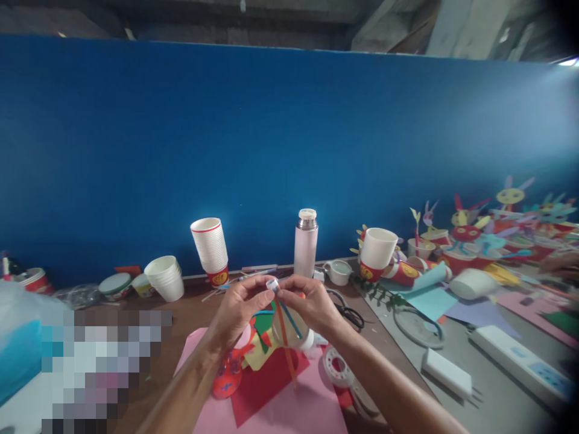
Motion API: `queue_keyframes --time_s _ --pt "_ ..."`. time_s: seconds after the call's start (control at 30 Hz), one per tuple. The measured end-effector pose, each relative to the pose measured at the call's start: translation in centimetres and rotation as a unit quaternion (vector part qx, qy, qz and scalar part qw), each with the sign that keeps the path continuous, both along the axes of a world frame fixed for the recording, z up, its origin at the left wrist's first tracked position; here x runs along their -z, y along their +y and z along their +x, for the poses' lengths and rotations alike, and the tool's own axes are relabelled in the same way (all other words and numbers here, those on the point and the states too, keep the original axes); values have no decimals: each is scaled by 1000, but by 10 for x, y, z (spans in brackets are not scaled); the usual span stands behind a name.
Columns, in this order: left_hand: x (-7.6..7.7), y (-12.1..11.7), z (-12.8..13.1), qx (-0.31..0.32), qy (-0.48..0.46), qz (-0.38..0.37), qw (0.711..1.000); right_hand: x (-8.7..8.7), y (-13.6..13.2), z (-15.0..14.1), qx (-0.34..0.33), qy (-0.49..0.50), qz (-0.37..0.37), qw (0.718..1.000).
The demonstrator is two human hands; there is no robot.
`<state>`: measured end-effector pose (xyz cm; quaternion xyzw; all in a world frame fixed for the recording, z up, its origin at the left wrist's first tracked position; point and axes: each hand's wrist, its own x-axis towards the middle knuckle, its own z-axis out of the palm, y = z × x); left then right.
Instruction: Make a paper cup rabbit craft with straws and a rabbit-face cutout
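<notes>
Both my hands are raised together over the table's middle. My left hand (235, 310) pinches a small white roll-like piece (272, 284) at its fingertips. My right hand (312, 304) is closed on thin paper strips (284, 328), one orange and one blue, which hang down from the pinch. Below the hands lie a pink paper sheet (294, 410), a red sheet (266, 386), green and yellow cut-outs (260, 346), a paper cup on its side (289, 331) and a tape roll (337, 366).
Stacked white paper cups (210, 247) and another stack (165, 276) stand at the back, with a white flask (306, 242), scissors (350, 313) and a blue wall behind. Decorated cup crafts (470, 238) crowd the right; a power strip (515, 361) lies there. A blurred patch covers the lower left.
</notes>
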<state>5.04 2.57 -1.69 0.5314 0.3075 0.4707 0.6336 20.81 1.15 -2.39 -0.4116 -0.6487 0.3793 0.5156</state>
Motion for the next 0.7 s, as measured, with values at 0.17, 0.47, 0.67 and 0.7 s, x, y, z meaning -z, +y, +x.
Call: queue_keyframes --time_s 0.17,0.47,0.67,0.7 --pt "-2 0 -1 -43 33 63 997 -3 -5 -2 29 -55 40 997" --pt "-3 -1 4 -57 41 27 997 -6 -8 -1 127 -192 187 955" --pt "-1 0 6 -33 11 21 999 -3 -9 1 170 -262 255 915" --pt "0 1 7 -34 12 20 999 -2 -9 1 178 -282 270 903"
